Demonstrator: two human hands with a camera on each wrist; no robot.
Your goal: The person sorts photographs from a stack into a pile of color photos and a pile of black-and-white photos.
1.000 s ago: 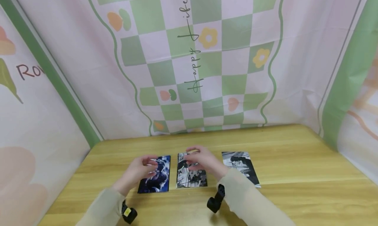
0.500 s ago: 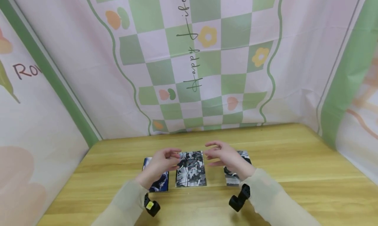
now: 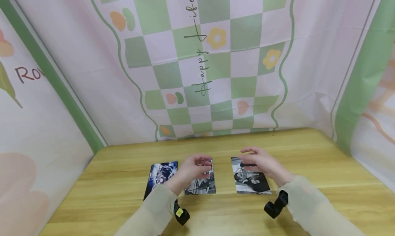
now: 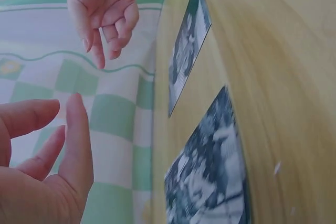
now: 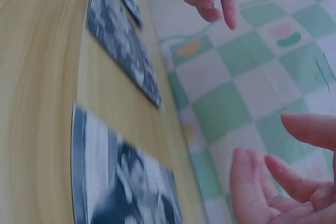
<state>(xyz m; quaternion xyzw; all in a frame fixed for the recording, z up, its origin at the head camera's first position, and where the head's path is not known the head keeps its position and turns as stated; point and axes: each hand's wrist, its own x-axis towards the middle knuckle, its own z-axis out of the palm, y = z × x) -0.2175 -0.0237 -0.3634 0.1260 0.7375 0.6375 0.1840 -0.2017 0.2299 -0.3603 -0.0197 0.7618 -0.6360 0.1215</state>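
Note:
Three photo cards lie in a row on the wooden table [image 3: 308, 167]: a blue one [image 3: 160, 176] at the left, a black-and-white one [image 3: 203, 187] in the middle, another black-and-white one [image 3: 251, 181] at the right. My left hand [image 3: 197, 167] hovers over the middle card with relaxed fingers and holds nothing. My right hand [image 3: 256, 159] hovers over the far end of the right card, also loose and holding nothing. In the left wrist view my left hand [image 4: 47, 161] floats above the middle card [image 4: 210, 177]. In the right wrist view my right hand [image 5: 278, 192] floats above the right card [image 5: 121, 187].
Patterned cloth walls [image 3: 216, 64] close the table in at the back and on both sides. Black wrist camera mounts [image 3: 180, 213] sit under both sleeves. Bare wood stretches to the right of the cards and in front of them.
Both hands have moved right by one card: the left from the blue card to the middle one, the right from the middle card to the right one. The cards lie as before.

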